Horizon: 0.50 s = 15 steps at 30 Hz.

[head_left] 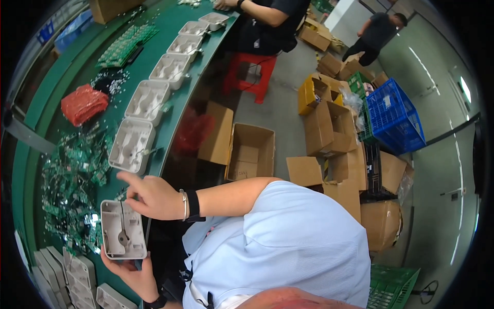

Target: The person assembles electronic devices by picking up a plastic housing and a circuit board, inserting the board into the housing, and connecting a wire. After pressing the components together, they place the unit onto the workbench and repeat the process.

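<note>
My left hand (135,275) grips the near end of a light grey plastic housing (135,251), tilted up at the table's edge. Inside it lie a thin dark wire and a small round grey part (123,238). At the housing's far end is my right hand (157,198), one finger stretched out and the thumb and another finger bent together by the wire. What those fingertips hold is hidden. Beyond that hand, similar open housings (132,146) stand in a row along the table edge, with small boards and wires at their sides.
A heap of green circuit boards (72,190) and a red plastic bag (85,104) lie on the green table (54,110). Grey housings (81,280) are stacked at the near left. Cardboard boxes (250,152), a red stool (249,77) and a blue crate (393,116) stand right. Two other people are farther off.
</note>
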{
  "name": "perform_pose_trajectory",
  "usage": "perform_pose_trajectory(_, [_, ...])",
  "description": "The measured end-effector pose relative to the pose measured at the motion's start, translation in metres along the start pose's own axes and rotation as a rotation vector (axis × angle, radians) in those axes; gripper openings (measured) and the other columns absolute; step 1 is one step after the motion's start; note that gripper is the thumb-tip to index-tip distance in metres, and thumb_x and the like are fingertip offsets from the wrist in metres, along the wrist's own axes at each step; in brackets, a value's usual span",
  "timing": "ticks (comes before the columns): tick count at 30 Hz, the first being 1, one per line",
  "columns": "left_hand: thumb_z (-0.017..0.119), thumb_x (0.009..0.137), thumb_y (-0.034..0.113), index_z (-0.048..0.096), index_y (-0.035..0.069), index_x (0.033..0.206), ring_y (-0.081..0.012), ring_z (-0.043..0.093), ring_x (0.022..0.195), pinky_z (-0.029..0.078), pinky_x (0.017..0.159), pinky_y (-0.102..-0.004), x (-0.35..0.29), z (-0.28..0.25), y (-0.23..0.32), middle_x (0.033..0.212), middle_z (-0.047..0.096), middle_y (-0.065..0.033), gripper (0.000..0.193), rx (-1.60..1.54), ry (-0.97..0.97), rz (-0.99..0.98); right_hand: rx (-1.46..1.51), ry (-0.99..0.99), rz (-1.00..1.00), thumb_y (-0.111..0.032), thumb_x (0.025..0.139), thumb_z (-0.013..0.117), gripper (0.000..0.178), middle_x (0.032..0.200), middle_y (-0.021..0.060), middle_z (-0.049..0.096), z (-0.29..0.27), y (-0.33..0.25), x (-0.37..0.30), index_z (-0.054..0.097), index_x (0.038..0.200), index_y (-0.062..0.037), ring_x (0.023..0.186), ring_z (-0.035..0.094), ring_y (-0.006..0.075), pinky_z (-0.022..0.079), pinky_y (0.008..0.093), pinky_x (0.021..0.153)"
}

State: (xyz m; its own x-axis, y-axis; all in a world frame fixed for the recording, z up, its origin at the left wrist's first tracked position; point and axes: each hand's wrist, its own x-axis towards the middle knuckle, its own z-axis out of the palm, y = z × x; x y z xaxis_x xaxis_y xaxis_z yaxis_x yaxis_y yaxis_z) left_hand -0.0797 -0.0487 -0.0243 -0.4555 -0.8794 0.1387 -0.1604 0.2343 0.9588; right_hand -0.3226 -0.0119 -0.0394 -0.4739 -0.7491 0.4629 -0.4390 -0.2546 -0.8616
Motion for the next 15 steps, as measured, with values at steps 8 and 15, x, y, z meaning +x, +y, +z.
perform_pose_trajectory(8, [0.075,0.073,-0.017,0.016,0.014,0.169,-0.0305,0.052,0.139,0.048,0.109,-0.0392,-0.005,-0.01,0.004,0.17,0.028,-0.0178,0.117,0.055,-0.017,-0.06,-0.366,-0.234,-0.063,-0.019,0.086,0.07,0.019,0.081,0.0077,0.073,-0.006,0.014,0.004,0.07,0.102,-0.0085,0.073,0.069,0.0324,0.051,0.0428,0.07])
perform_pose_trajectory(15, [0.077,0.068,-0.016,0.016,0.011,0.167,-0.0366,0.046,0.147,0.049,0.115,-0.0456,-0.007,-0.018,-0.003,0.167,0.03,-0.0214,0.119,0.048,-0.012,-0.047,-0.39,-0.194,-0.202,-0.017,0.084,0.071,0.009,0.074,0.0057,0.064,-0.003,0.021,0.004,0.069,0.09,-0.0103,0.078,0.067,0.0323,0.05,0.0454,0.072])
